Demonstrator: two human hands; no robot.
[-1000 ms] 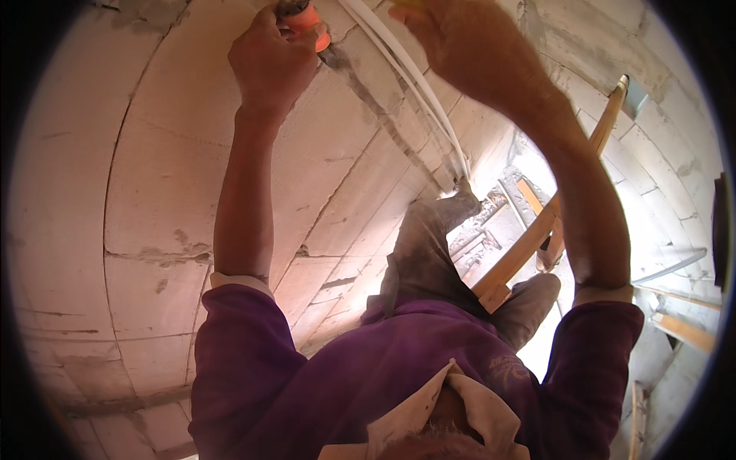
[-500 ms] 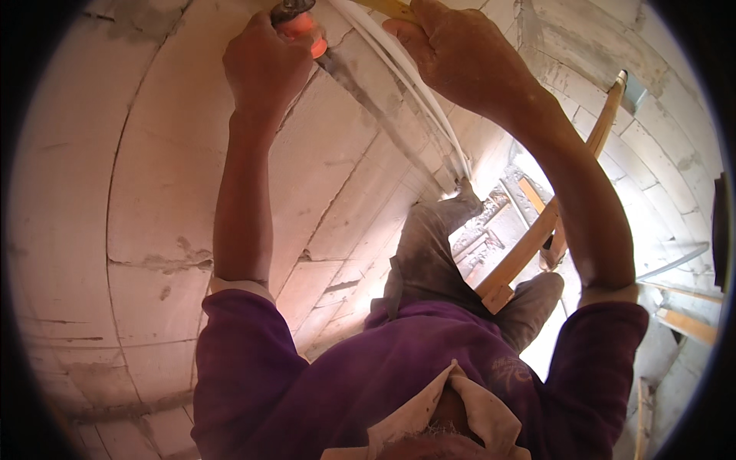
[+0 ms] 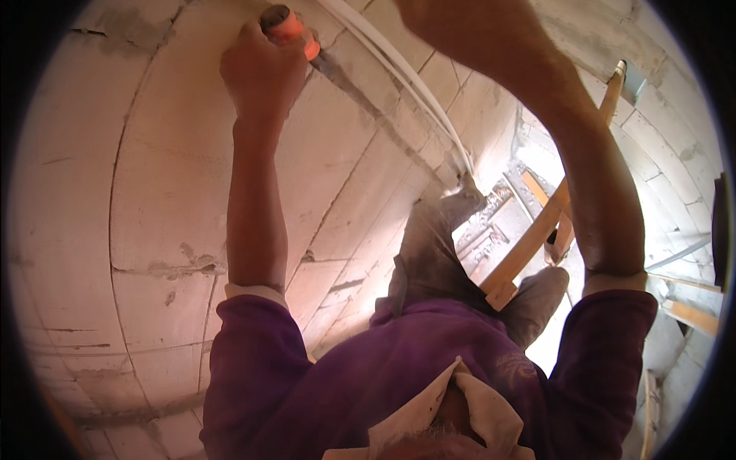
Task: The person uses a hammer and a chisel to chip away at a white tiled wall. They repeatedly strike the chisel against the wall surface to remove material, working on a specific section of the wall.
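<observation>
My left hand (image 3: 261, 80) is closed around a chisel with an orange hand guard (image 3: 287, 29). Its dark, round end points up towards the top edge, while the guard's orange rim shows below my fist. A dark groove (image 3: 368, 107) in the pale block wall runs down from beside this hand. My right hand (image 3: 452, 19) is raised at the top edge, where the frame cuts off its fingers and anything in them. Between the hands, white flexible conduits (image 3: 418, 80) hang down along the wall.
Pale block wall (image 3: 169, 192) fills the left side. Wooden beams (image 3: 529, 249) cross in front of my right leg (image 3: 540, 303). Rubble (image 3: 487, 230) and boards lie on the floor below. More timber (image 3: 690, 316) leans at the far right.
My right hand has moved up, so its fingers and the yellow handle it held have left the picture. My left hand keeps its hold on the chisel, close to the same place.
</observation>
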